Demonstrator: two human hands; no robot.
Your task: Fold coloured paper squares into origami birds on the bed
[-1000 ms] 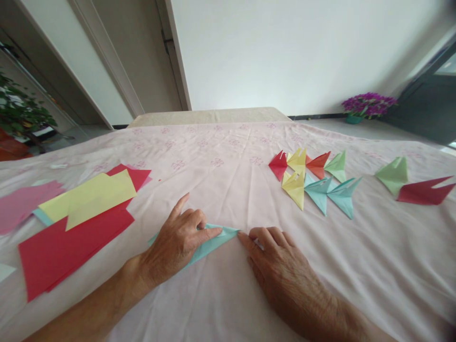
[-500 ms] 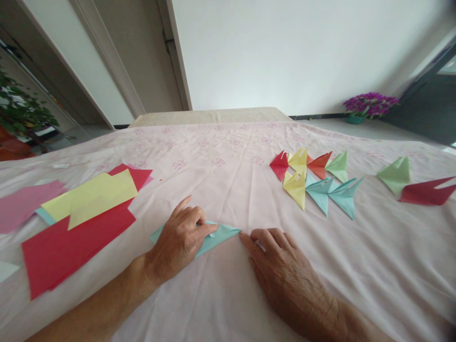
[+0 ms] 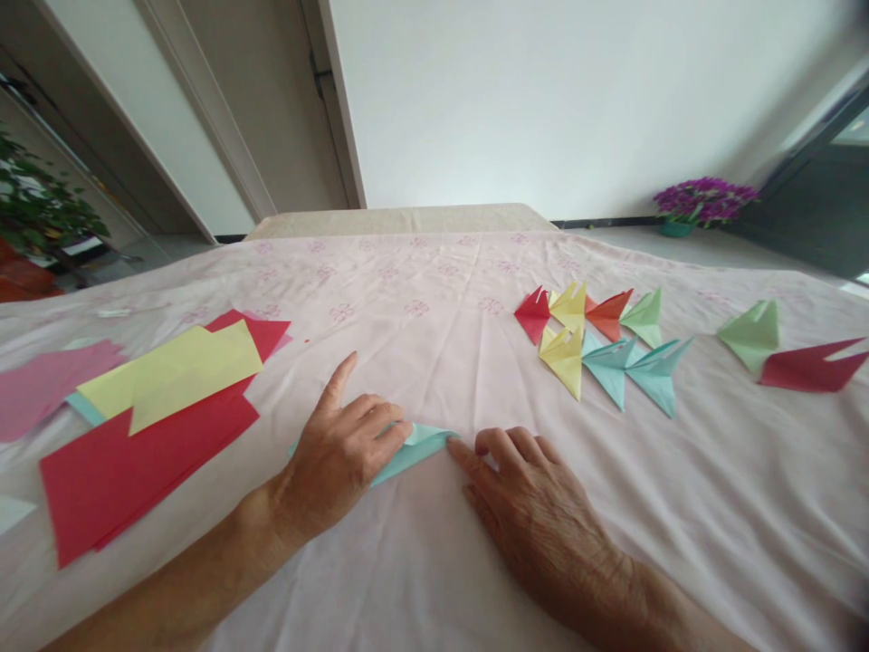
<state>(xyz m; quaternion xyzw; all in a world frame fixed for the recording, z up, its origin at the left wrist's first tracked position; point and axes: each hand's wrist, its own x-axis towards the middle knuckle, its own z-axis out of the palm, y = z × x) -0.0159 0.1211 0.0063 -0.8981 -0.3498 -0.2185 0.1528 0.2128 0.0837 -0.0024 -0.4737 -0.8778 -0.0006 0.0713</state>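
In the head view, your left hand [image 3: 349, 457] covers part of the blue paper [image 3: 421, 447], which lies on the cloth [image 3: 414, 570] before you. One finger is stretched away, the others rest close together on the paper; whether they pinch it, I cannot tell. Your right hand [image 3: 536, 507] has bent fingers, one tip at the paper's right point; its grip I cannot tell. Red sheets [image 3: 149, 475] lie well to the left.

This looks like a home: pale pink flower-printed cloth [image 3: 421, 561] fills the lower frame, a grey-beige door [image 3: 237, 91] stands upper left, purple flowers [image 3: 706, 196] in a green pot [image 3: 675, 228] upper right.
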